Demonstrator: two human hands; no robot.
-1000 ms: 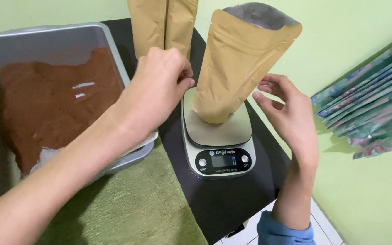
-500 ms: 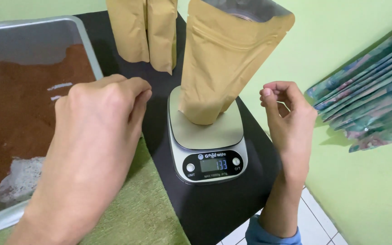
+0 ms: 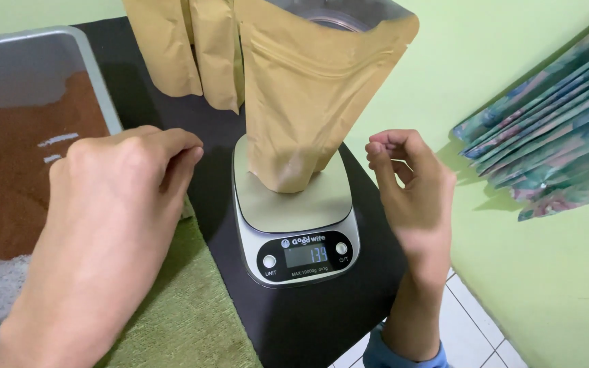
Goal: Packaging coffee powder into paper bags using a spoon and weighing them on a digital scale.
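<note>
A tan stand-up pouch (image 3: 311,95) with an open top stands upright on a small steel kitchen scale (image 3: 294,225) whose display is lit. My left hand (image 3: 121,184) hovers left of the scale, over the edge of a metal tray, fingers curled together with nothing visible in them. My right hand (image 3: 410,184) floats just right of the pouch, fingers loosely curled, not touching it. The metal tray (image 3: 93,75) at the left holds brown powder (image 3: 8,177).
Two more tan pouches (image 3: 185,48) stand behind the scale on a black mat (image 3: 308,320). A green cloth (image 3: 185,313) lies at the front. A stack of patterned bluish bags (image 3: 553,136) leans against the green wall at the right. White floor tiles show below.
My left hand has left the pouch and drawn back left toward the tray. My right hand has let go of the pouch's side and moved slightly away. The pouch stands alone on the scale.
</note>
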